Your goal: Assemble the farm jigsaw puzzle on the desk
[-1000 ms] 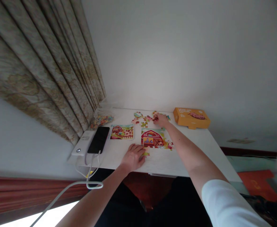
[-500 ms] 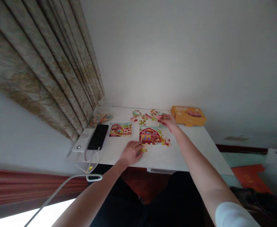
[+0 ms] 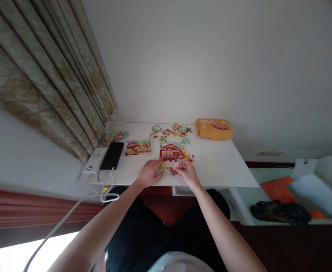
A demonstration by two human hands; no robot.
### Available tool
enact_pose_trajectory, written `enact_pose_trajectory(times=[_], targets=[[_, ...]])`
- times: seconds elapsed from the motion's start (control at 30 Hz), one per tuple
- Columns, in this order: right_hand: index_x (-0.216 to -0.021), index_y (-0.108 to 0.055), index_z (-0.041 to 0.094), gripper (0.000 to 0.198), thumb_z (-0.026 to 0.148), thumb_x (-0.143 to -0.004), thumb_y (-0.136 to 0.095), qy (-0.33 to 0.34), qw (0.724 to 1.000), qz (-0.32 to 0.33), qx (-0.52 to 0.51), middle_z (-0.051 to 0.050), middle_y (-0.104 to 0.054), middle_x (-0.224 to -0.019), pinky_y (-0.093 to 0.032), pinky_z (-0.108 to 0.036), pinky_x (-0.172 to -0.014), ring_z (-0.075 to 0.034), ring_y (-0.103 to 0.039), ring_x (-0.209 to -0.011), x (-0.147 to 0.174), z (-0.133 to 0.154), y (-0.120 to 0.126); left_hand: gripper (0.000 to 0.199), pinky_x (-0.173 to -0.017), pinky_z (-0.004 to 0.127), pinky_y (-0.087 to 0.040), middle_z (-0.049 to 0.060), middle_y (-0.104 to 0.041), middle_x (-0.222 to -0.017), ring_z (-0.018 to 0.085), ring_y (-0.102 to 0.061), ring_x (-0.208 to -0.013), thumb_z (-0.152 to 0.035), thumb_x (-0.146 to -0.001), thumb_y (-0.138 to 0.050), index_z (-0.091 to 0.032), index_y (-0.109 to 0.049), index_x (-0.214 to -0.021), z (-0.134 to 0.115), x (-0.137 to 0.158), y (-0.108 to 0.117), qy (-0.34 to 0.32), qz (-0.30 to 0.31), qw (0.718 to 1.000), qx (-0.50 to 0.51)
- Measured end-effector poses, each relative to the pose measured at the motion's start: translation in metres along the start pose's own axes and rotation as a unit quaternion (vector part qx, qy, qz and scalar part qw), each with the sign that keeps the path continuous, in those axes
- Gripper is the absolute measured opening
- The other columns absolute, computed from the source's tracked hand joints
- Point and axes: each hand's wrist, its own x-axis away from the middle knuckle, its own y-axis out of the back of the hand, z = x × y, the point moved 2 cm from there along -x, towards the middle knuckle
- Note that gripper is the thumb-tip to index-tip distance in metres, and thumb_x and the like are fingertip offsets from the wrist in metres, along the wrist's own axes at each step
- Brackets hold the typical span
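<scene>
A partly assembled jigsaw puzzle with a red barn lies flat on the white table. My left hand rests at its lower left corner, thumb apart from the fingers, fingertips by a yellow-green puzzle piece. At the puzzle's lower edge my right hand pinches a reddish-brown puzzle piece; the fingers cover part of it. To the left lies the picture card with a farm scene. Several loose puzzle pieces are scattered behind the puzzle.
An orange box stands at the back right of the table. On the left are a black phone, a white power bank with cables, and a clear bag of small pieces. A curtain hangs beside them.
My right hand has come from the loose pieces at the back down to the puzzle's lower edge, carrying a piece. My left hand stays at the lower left corner. The view has shifted.
</scene>
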Motion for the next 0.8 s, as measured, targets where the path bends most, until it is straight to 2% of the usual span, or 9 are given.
enact_pose_trajectory(times=[0.1,0.2,0.4,0.53,0.63,0.8], targets=[[-0.105,-0.063,0.024,0.046,0.055,-0.074,-0.079,0.029,0.997,0.041,0.054,-0.001,-0.075,-0.084,-0.056,-0.032,-0.066,-0.023,-0.073,-0.076,0.007,-0.005,-0.016,0.038,-0.108,0.047,-0.050,0.013,-0.070,-0.127,0.028,-0.064,-0.120,-0.027,-0.096,-0.055,-0.020,-0.064,-0.132,0.007,0.001,0.000,0.018,-0.019,0.999,0.032],[-0.099,-0.067,0.024,0.033,0.052,-0.083,-0.073,0.069,0.985,0.069,0.141,-0.002,-0.075,-0.084,-0.056,-0.034,-0.075,-0.022,-0.072,-0.077,0.012,-0.006,-0.028,0.036,-0.109,0.046,-0.051,0.010,-0.071,-0.128,0.026,-0.065,-0.120,-0.023,-0.096,-0.053,-0.022,-0.067,-0.129,0.016,0.000,-0.003,0.031,-0.038,0.997,0.066],[-0.087,-0.067,0.022,0.017,0.037,-0.090,-0.073,0.196,0.930,0.043,0.308,-0.005,-0.073,-0.088,-0.053,-0.035,-0.085,-0.022,-0.068,-0.087,0.014,-0.005,-0.033,0.032,-0.115,0.050,-0.046,0.009,-0.071,-0.133,0.026,-0.062,-0.129,-0.031,-0.101,-0.053,-0.023,-0.072,-0.126,0.026,-0.004,-0.010,0.029,-0.011,0.997,0.074],[-0.091,-0.069,0.023,0.009,0.030,-0.091,-0.073,0.229,0.898,0.030,0.376,-0.006,-0.069,-0.094,-0.053,-0.037,-0.087,-0.024,-0.066,-0.092,0.015,-0.006,-0.031,0.032,-0.118,0.052,-0.041,0.008,-0.069,-0.136,0.025,-0.061,-0.131,-0.031,-0.101,-0.055,-0.026,-0.071,-0.128,0.023,-0.003,-0.011,0.036,0.018,0.999,0.036],[-0.098,-0.071,0.023,0.008,0.029,-0.093,-0.071,0.251,0.886,0.039,0.387,-0.007,-0.067,-0.098,-0.054,-0.038,-0.089,-0.024,-0.064,-0.095,0.019,-0.004,-0.029,0.033,-0.118,0.052,-0.040,0.009,-0.067,-0.139,0.026,-0.060,-0.133,-0.029,-0.098,-0.060,-0.025,-0.070,-0.129,0.021,-0.002,-0.011,0.036,0.018,0.999,0.008],[-0.111,-0.074,0.022,0.020,0.028,-0.092,-0.073,0.291,0.855,0.073,0.423,-0.009,-0.067,-0.107,-0.053,-0.043,-0.095,-0.027,-0.061,-0.102,0.026,0.001,-0.023,0.031,-0.116,0.050,-0.043,0.009,-0.069,-0.136,0.025,-0.062,-0.129,-0.026,-0.098,-0.061,-0.025,-0.071,-0.127,0.019,-0.002,-0.012,0.018,0.004,1.000,-0.002]])
